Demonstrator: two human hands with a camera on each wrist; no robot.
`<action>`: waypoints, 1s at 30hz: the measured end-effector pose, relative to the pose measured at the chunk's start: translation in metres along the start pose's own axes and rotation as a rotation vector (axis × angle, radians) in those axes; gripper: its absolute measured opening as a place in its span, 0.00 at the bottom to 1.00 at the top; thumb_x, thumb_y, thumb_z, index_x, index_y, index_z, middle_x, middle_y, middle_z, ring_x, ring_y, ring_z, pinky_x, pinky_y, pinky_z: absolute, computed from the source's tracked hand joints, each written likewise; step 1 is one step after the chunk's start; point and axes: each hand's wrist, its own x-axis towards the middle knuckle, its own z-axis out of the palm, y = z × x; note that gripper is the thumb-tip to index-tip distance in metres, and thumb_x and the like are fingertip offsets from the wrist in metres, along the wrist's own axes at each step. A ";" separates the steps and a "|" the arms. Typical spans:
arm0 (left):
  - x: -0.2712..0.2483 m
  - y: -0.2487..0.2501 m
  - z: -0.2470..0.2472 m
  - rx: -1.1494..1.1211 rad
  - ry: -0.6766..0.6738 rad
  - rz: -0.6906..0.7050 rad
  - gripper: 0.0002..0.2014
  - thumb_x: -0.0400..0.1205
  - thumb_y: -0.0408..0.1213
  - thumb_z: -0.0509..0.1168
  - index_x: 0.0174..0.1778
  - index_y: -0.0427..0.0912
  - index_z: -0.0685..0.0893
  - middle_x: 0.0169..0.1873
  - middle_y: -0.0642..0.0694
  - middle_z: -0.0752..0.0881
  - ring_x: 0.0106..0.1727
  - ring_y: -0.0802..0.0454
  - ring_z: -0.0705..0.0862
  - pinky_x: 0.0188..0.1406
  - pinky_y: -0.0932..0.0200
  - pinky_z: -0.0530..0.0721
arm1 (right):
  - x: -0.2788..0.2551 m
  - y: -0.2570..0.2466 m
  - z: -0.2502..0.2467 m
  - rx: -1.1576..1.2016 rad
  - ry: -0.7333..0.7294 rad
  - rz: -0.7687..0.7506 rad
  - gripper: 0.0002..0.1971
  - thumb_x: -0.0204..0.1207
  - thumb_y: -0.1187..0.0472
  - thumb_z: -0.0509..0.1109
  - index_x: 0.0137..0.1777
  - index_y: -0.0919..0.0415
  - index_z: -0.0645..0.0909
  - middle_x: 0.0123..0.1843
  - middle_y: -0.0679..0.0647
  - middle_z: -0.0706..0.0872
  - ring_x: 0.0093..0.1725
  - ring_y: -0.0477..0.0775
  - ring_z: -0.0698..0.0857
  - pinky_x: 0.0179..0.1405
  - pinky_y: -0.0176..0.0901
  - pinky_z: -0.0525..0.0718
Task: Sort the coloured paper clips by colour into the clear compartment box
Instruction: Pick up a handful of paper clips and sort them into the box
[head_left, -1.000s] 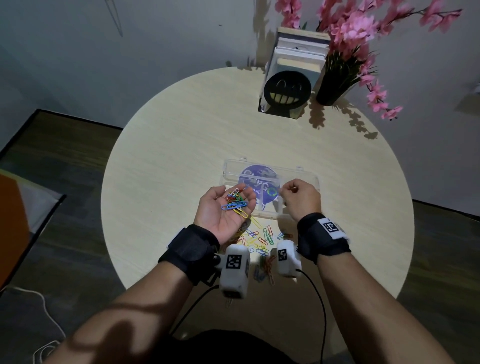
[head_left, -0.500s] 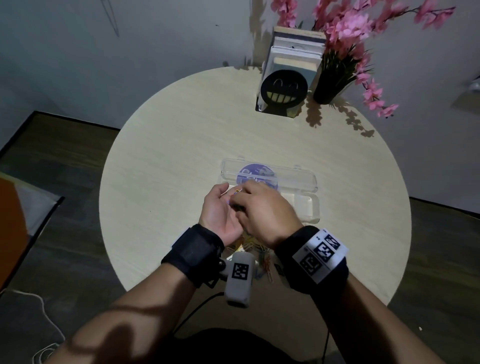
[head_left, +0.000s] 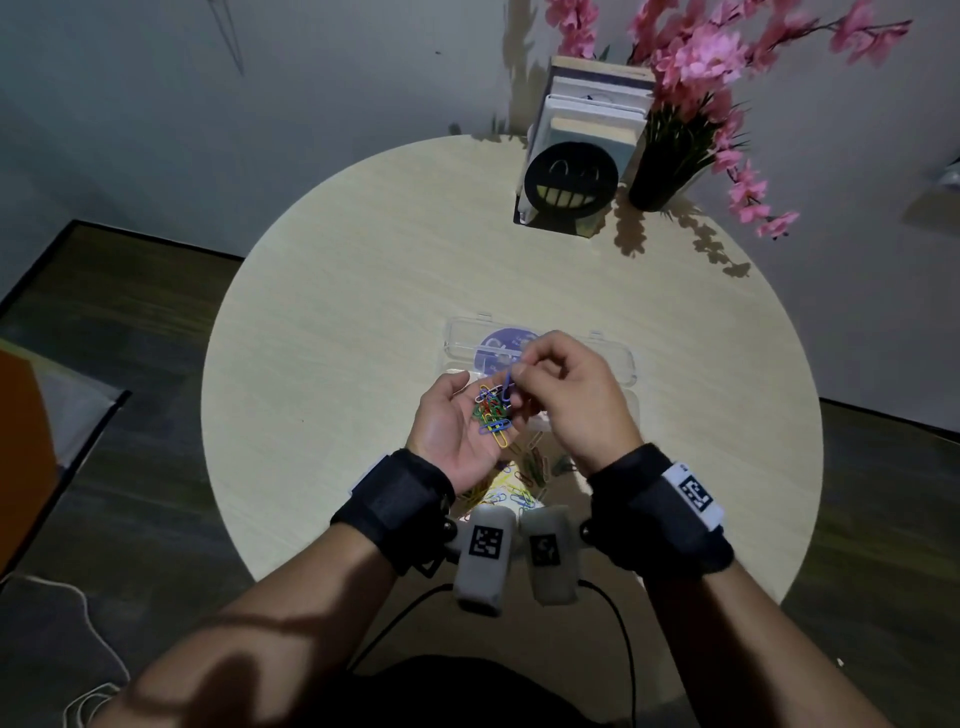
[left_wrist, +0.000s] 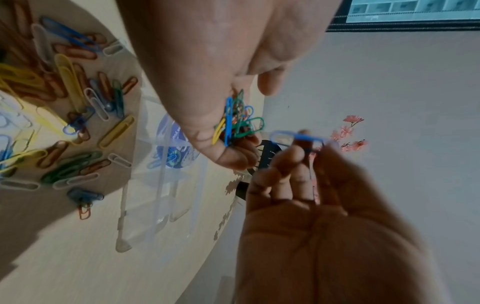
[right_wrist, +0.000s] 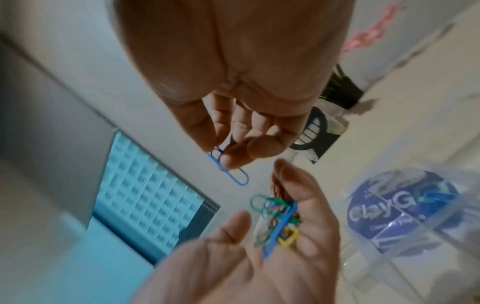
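Half a second ago the right hand (head_left: 566, 400) lay over the left palm and hid the clips; it has since lifted clear toward the upper right and now pinches a single blue paper clip (head_left: 506, 382) between thumb and forefinger, just above the left hand's fingertips. The left wrist view shows that clip (left_wrist: 297, 138) held across the fingertips, and the right wrist view shows it (right_wrist: 228, 171) hanging down from the pinch.

The left hand (head_left: 457, 426) sits palm up at the centre of the frame, its fingers curled loosely round a small heap of mixed paper clips (head_left: 493, 413) in blue, green, yellow and red. The same heap shows in the left wrist view (left_wrist: 237, 121) and in the right wrist view (right_wrist: 279, 221).

The clear compartment box (head_left: 618, 358) lies open on the round pale surface (head_left: 337, 338) directly behind the hands, in the middle of the frame, partly hidden by them. A round blue label (head_left: 496, 345) shows through its plastic, and in the right wrist view a blue clip (right_wrist: 439, 196) lies by that label. More loose paper clips (head_left: 524, 480) are scattered on the surface below the hands, between the two wrists.

At the upper right of the frame stand a black smiley-face bookend (head_left: 571, 179) with books (head_left: 597, 109) behind it and a dark vase of pink flowers (head_left: 691, 57).
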 end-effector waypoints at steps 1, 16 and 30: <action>0.001 0.001 -0.001 0.000 -0.008 -0.005 0.23 0.84 0.44 0.47 0.47 0.32 0.84 0.36 0.37 0.85 0.35 0.45 0.85 0.40 0.55 0.81 | 0.001 -0.001 -0.004 0.098 0.014 0.031 0.12 0.76 0.76 0.65 0.36 0.59 0.74 0.28 0.57 0.83 0.24 0.50 0.80 0.23 0.42 0.78; 0.003 0.013 -0.014 -0.065 0.032 0.018 0.18 0.83 0.40 0.51 0.51 0.30 0.81 0.43 0.33 0.88 0.42 0.39 0.89 0.46 0.50 0.88 | 0.053 0.048 -0.038 -0.387 0.209 0.229 0.10 0.73 0.64 0.71 0.32 0.52 0.77 0.39 0.56 0.88 0.32 0.59 0.88 0.36 0.48 0.84; 0.002 0.004 -0.002 0.025 -0.079 0.006 0.28 0.84 0.41 0.47 0.33 0.35 0.90 0.31 0.43 0.84 0.29 0.49 0.84 0.34 0.57 0.80 | 0.002 0.007 0.002 -0.997 -0.246 -0.223 0.08 0.73 0.62 0.68 0.51 0.54 0.83 0.48 0.54 0.82 0.54 0.56 0.80 0.50 0.52 0.80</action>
